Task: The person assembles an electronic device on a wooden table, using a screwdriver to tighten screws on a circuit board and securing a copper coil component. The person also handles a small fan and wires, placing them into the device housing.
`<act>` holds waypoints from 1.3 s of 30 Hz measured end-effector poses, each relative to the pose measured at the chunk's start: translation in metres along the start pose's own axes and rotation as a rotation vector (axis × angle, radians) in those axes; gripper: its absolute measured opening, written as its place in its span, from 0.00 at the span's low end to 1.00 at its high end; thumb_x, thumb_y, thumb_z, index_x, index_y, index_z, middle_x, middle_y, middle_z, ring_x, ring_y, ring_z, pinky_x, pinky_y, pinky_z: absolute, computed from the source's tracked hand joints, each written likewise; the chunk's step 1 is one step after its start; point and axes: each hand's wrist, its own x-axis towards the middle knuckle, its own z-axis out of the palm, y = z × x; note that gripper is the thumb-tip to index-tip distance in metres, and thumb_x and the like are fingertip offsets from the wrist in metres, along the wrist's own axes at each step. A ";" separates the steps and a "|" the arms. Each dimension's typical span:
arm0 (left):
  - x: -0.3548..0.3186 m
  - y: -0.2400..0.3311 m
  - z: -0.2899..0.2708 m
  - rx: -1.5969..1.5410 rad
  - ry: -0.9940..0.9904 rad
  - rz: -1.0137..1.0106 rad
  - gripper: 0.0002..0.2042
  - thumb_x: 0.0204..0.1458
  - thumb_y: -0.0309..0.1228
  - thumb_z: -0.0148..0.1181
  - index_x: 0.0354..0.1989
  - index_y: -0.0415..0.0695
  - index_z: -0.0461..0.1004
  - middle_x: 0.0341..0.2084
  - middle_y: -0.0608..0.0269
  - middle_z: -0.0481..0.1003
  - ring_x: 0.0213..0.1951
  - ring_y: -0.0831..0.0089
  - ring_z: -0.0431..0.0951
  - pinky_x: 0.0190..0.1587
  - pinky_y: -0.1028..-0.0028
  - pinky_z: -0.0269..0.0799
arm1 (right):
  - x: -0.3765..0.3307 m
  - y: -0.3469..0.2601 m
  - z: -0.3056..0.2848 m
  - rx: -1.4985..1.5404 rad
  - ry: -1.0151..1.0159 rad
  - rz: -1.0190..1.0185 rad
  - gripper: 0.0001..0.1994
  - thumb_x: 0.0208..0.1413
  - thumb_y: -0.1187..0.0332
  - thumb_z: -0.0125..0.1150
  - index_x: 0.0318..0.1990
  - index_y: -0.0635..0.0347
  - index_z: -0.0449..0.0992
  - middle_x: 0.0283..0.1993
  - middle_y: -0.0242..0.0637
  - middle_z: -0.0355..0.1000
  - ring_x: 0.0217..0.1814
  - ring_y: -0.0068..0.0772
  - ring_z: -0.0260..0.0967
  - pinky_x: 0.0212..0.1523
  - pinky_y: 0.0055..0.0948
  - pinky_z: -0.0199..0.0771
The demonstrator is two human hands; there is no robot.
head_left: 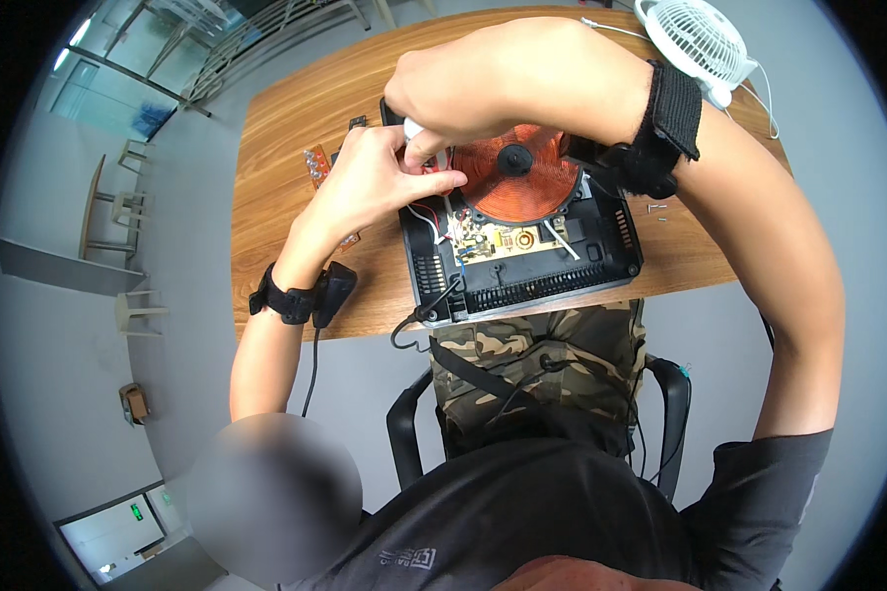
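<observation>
My right hand point(439, 103) reaches across from the right, with its fingers closed round a tool's white handle point(413, 129). The tool's lower part is mostly hidden. My left hand point(379, 169) is bent close beneath it, thumb stretched along the left rim of a copper coil point(522, 177). The left fingertips are hidden, and what they hold cannot be made out. Both hands are over the left side of an opened induction cooker's black case point(522, 295). A pale circuit board point(488, 241) with wires lies in the case near the coil.
A wooden table point(276, 236) bears the case. A white fan point(695, 44) stands at the far right with its cable. Several small screws point(657, 208) lie right of the case. A circuit board point(317, 165) sits at the left. A black power cord point(404, 330) leaves the near edge.
</observation>
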 end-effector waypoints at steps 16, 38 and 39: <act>-0.009 -0.008 -0.004 -0.140 -0.061 0.108 0.18 0.49 0.30 0.76 0.45 0.35 0.79 0.35 0.61 0.83 0.37 0.76 0.82 0.42 0.73 0.79 | 0.013 -0.018 0.003 0.038 -0.075 0.032 0.15 0.57 0.62 0.63 0.46 0.63 0.84 0.43 0.48 0.83 0.41 0.48 0.82 0.42 0.43 0.81; -0.015 -0.014 -0.001 -0.128 -0.060 0.103 0.18 0.46 0.33 0.78 0.38 0.32 0.81 0.31 0.51 0.84 0.32 0.68 0.82 0.40 0.66 0.78 | 0.016 -0.033 0.004 -0.015 -0.112 0.051 0.13 0.50 0.65 0.67 0.41 0.60 0.87 0.40 0.46 0.84 0.39 0.47 0.82 0.40 0.42 0.82; -0.014 -0.013 -0.002 -0.198 -0.052 0.229 0.21 0.45 0.35 0.80 0.42 0.33 0.81 0.35 0.50 0.84 0.35 0.65 0.84 0.43 0.65 0.79 | 0.014 -0.038 0.003 -0.005 -0.104 0.044 0.13 0.50 0.65 0.66 0.41 0.60 0.87 0.40 0.47 0.84 0.39 0.46 0.82 0.41 0.42 0.82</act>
